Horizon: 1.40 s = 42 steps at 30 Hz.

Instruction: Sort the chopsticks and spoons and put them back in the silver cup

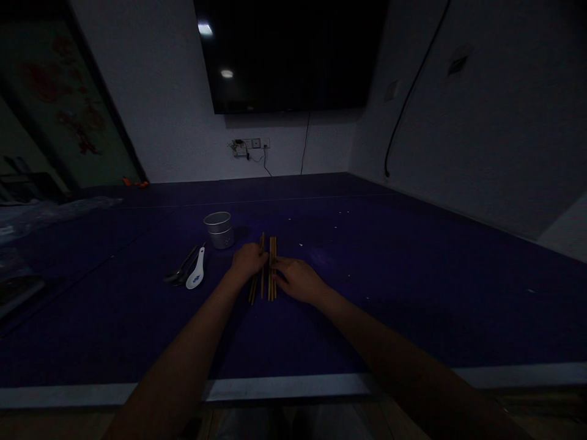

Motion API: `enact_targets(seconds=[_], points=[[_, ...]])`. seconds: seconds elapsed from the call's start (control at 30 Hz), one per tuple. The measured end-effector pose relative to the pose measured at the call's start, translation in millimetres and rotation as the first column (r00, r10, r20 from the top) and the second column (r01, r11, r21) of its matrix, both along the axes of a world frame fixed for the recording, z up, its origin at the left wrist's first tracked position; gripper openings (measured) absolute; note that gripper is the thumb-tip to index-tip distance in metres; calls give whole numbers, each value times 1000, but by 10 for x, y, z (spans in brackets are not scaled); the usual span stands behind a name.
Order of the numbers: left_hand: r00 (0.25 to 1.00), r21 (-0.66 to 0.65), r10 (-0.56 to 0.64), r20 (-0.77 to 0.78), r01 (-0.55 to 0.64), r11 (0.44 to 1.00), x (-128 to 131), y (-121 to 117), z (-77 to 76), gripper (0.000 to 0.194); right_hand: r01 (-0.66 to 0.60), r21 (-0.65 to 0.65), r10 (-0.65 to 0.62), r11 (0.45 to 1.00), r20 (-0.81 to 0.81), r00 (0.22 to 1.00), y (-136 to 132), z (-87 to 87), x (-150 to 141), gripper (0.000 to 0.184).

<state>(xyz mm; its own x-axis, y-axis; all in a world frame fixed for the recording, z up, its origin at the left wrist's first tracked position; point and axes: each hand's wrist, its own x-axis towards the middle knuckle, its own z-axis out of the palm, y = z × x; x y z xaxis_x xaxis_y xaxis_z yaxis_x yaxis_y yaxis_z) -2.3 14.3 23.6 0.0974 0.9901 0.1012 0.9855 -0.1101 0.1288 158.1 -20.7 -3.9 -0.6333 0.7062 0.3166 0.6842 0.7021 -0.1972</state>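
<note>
Several wooden chopsticks [272, 290] lie roughly lengthwise on the purple tabletop, some side by side and a few slightly slanted. My left hand [248, 260] is closed over the chopsticks on the left side, its thumb and fingertips on them. From the right, my right hand [300, 280] pinches the row of chopsticks near its middle. The fingers partly hide the sticks, so I cannot tell which ones each hand grips. Left of my hands stands an upright metal cup [221, 232] with small holes low in its side. A white spoon [196, 272] with a blue mark lies beside it.
Dark metal spoons [177, 275] lie left of the white spoon. Clear plastic wrapping [59, 214] is at the far left of the purple table [413, 263]. Small white scraps dot the surface. Behind are a wall, sockets [252, 144] and a large screen [293, 55].
</note>
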Motion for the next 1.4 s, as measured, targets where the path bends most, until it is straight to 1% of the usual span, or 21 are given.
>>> enact_targets(seconds=[0.1, 0.27, 0.43, 0.63, 0.73, 0.9, 1.1, 1.23, 1.4], points=[[997, 5, -11, 73, 11, 1000, -18, -1, -39, 35, 26, 27, -27, 999, 47, 999, -11, 13, -4, 26], [987, 62, -17, 157, 7, 998, -29, 38, -124, 34, 78, 71, -85, 994, 106, 991, -56, -15, -25, 31], [980, 69, -24, 198, 10, 998, -50, 81, -163, 34, 37, 68, -43, 997, 100, 994, -65, -42, -36, 35], [974, 85, -38, 221, 20, 996, -31, 53, -158, 32, 12, 51, -14, 999, 44, 999, 0, 1, 7, 30], [976, 92, -49, 212, 30, 995, -4, 39, -163, 33, 12, 53, -15, 998, 49, 999, 8, 5, 14, 29], [984, 83, -29, 174, 15, 996, 33, 16, -176, 33, 18, 43, -20, 999, 54, 998, -8, 39, 4, 27], [999, 47, 25, 48, -27, 999, 71, -19, -150, 34, 57, 38, -60, 998, 81, 995, -31, 94, 10, 26], [1000, 53, 3, -4, -3, 999, 101, -24, -131, 32, 75, 25, -77, 997, 105, 991, -43, 97, 0, 27], [1000, 44, -15, -6, 15, 999, 121, -28, -131, 30, 77, 29, -80, 997, 117, 990, -46, 91, -11, 28]])
